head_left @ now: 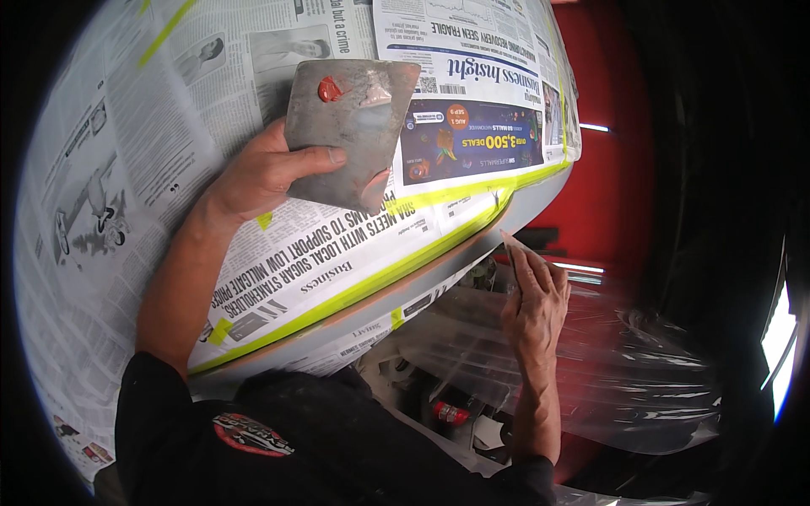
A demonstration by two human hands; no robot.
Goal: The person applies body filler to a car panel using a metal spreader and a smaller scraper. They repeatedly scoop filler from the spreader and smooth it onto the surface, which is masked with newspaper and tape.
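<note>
My left hand (253, 173) grips a flat grey metal plate (354, 126), thumb on top and fingers underneath. On the plate sit a thick dab of red putty (329, 88) near its far left corner and a reddish smear by its near right edge. My right hand (537, 295) pinches a thin, pale spreader (509, 242), mostly hidden by the fingers. Its tip points at the bare grey panel edge (405, 289); whether it touches I cannot tell. Brownish-red streaks run along that edge.
Newspaper sheets (160, 110) cover the curved body panel, bordered by yellow-green masking tape (337, 314). Clear plastic film (624, 363) drapes at the right before a red surface (603, 194). Below the edge, an opening shows mechanical parts and a small red cylinder (450, 412).
</note>
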